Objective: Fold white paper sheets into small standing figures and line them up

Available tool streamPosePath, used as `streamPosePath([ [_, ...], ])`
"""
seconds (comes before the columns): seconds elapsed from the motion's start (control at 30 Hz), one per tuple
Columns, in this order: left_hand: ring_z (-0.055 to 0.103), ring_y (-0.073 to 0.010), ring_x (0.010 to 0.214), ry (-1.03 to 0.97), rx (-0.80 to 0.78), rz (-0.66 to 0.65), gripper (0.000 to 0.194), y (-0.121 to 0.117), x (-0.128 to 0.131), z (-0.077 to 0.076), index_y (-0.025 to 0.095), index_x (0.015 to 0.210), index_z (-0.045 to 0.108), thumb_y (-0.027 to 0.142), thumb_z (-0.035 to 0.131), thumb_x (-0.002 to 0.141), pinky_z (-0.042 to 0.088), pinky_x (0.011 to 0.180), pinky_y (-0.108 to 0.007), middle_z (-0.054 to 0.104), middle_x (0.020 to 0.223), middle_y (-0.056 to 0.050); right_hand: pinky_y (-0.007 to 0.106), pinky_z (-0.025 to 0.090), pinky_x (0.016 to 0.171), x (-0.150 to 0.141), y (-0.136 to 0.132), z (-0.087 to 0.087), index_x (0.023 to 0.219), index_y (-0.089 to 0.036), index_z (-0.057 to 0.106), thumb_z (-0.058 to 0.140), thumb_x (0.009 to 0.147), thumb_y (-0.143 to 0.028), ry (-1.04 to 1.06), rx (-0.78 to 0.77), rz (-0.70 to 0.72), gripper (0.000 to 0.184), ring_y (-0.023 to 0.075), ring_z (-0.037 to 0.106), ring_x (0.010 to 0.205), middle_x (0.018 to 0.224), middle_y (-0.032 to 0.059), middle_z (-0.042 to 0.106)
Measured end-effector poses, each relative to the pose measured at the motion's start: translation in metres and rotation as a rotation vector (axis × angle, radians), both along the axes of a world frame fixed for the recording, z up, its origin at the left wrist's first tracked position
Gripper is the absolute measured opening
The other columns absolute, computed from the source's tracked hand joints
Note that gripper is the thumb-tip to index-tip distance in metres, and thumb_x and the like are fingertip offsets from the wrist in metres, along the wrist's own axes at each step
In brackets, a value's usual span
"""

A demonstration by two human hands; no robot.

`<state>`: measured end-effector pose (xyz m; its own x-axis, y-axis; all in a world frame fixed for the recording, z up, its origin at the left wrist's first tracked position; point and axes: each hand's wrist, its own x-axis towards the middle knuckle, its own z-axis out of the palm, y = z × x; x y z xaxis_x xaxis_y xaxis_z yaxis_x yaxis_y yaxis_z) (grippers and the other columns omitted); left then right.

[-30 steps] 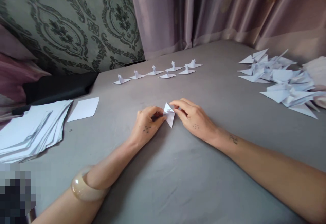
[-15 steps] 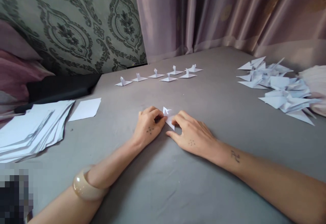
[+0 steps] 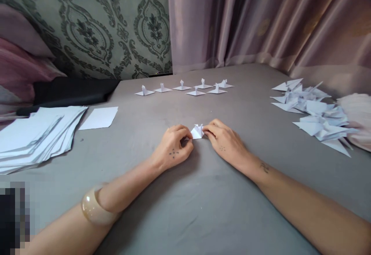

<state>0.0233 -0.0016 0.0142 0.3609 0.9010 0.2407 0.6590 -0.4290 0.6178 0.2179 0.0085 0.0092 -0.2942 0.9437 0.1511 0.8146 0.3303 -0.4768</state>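
Observation:
A small folded white paper piece [image 3: 198, 131] lies on the grey sheet [image 3: 203, 208] between my two hands. My left hand [image 3: 173, 147] has its fingers curled and pinches the paper's left side. My right hand [image 3: 223, 141] pinches the right side with closed fingertips. Both hands rest on the sheet. A pale bangle [image 3: 94, 208] sits on my left forearm.
Several finished folded paper figures [image 3: 185, 87] stand in rows at the back. A stack of white sheets [image 3: 34, 135] and one loose sheet [image 3: 100, 117] lie left. A heap of folded paper triangles [image 3: 314, 108] lies right. Curtain [image 3: 261, 19] and patterned wall [image 3: 95, 27] behind.
The paper piece has been folded smaller and now lies flatter between my fingertips. My right hand drew in and closed on its right side. The view shifted slightly.

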Motion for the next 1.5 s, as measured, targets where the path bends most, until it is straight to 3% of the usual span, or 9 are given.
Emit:
streamPosePath([
  [0.17, 0.052, -0.0127, 0.063, -0.027, -0.124, 0.07, 0.018, -0.003, 0.001, 0.005, 0.017, 0.081, 0.065, 0.012, 0.051, 0.07, 0.042, 0.062, -0.026, 0.061, 0.075, -0.001, 0.028, 0.042, 0.069, -0.003, -0.005, 0.0, 0.1, -0.023, 0.064, 0.053, 0.083, -0.018, 0.086, 0.001, 0.022, 0.021, 0.0139, 0.06, 0.079, 0.108, 0.003, 0.063],
  [0.3, 0.05, -0.0128, 0.062, -0.07, -0.252, 0.133, 0.013, -0.004, 0.001, 0.007, 0.018, 0.08, 0.061, 0.016, 0.051, 0.072, 0.041, 0.06, -0.026, 0.057, 0.069, 0.001, 0.028, 0.042, 0.067, -0.005, -0.003, 0.0, 0.084, -0.021, 0.062, 0.054, 0.086, -0.028, 0.111, -0.017, 0.029, 0.011, 0.0131, 0.057, 0.074, 0.098, 0.0024, 0.062],
  [0.47, 0.056, -0.0198, 0.09, -0.119, -0.052, 0.169, 0.033, -0.003, 0.0, -0.001, 0.019, 0.102, 0.055, 0.027, 0.065, 0.072, 0.046, 0.076, -0.032, 0.06, 0.1, -0.005, 0.027, 0.042, 0.073, -0.004, 0.008, -0.001, 0.09, -0.022, 0.064, 0.049, 0.09, -0.023, 0.189, -0.066, 0.211, 0.015, 0.0122, 0.057, 0.078, 0.1, 0.0021, 0.06],
  [0.57, 0.057, -0.0186, 0.086, -0.119, -0.075, 0.097, 0.019, -0.002, -0.001, -0.004, 0.019, 0.095, 0.058, 0.023, 0.062, 0.077, 0.046, 0.076, -0.032, 0.063, 0.092, -0.004, 0.027, 0.042, 0.078, -0.007, 0.01, -0.003, 0.094, -0.024, 0.065, 0.048, 0.091, -0.021, 0.207, -0.066, 0.282, 0.017, 0.0137, 0.058, 0.087, 0.098, 0.0018, 0.062],
  [0.63, 0.057, -0.0158, 0.078, -0.133, -0.118, 0.076, 0.01, -0.001, -0.001, -0.006, 0.018, 0.089, 0.06, 0.019, 0.058, 0.08, 0.045, 0.072, -0.029, 0.064, 0.084, -0.002, 0.027, 0.042, 0.075, -0.009, 0.009, -0.003, 0.095, -0.023, 0.064, 0.052, 0.089, -0.023, 0.219, -0.07, 0.22, 0.013, 0.0141, 0.058, 0.082, 0.091, 0.0011, 0.064],
  [0.8, 0.055, -0.0122, 0.067, -0.15, -0.125, 0.106, 0.008, 0.001, -0.001, -0.006, 0.017, 0.086, 0.064, 0.017, 0.059, 0.081, 0.043, 0.065, -0.025, 0.063, 0.075, 0.0, 0.025, 0.042, 0.064, -0.014, 0.001, -0.001, 0.09, -0.021, 0.062, 0.059, 0.084, -0.025, 0.297, -0.081, 0.047, 0.008, 0.0117, 0.054, 0.064, 0.078, -0.0008, 0.064],
  [1.2, 0.048, -0.0102, 0.059, -0.109, -0.073, 0.09, 0.008, 0.003, 0.0, -0.004, 0.017, 0.082, 0.066, 0.02, 0.058, 0.083, 0.037, 0.059, -0.022, 0.06, 0.068, 0.001, 0.025, 0.045, 0.064, -0.019, -0.005, 0.0, 0.086, -0.02, 0.063, 0.054, 0.082, -0.021, 0.373, -0.023, 0.079, 0.009, 0.0121, 0.058, 0.068, 0.083, 0.0018, 0.064],
  [1.4, 0.049, -0.0106, 0.06, -0.079, -0.055, 0.09, 0.009, 0.003, -0.001, -0.004, 0.017, 0.081, 0.067, 0.016, 0.059, 0.082, 0.037, 0.06, -0.022, 0.062, 0.068, 0.001, 0.026, 0.045, 0.061, -0.022, -0.007, 0.004, 0.084, -0.019, 0.061, 0.057, 0.079, -0.024, 0.383, -0.086, 0.055, 0.008, 0.0115, 0.055, 0.059, 0.07, -0.0008, 0.062],
  [1.5, 0.052, -0.0112, 0.061, -0.068, -0.045, 0.083, 0.008, 0.005, -0.001, -0.006, 0.017, 0.082, 0.068, 0.015, 0.06, 0.082, 0.038, 0.061, -0.023, 0.063, 0.069, 0.0, 0.026, 0.045, 0.062, -0.025, -0.007, 0.005, 0.088, -0.019, 0.063, 0.057, 0.08, -0.026, 0.423, -0.101, 0.06, 0.012, 0.0121, 0.057, 0.062, 0.075, 0.0009, 0.066],
])
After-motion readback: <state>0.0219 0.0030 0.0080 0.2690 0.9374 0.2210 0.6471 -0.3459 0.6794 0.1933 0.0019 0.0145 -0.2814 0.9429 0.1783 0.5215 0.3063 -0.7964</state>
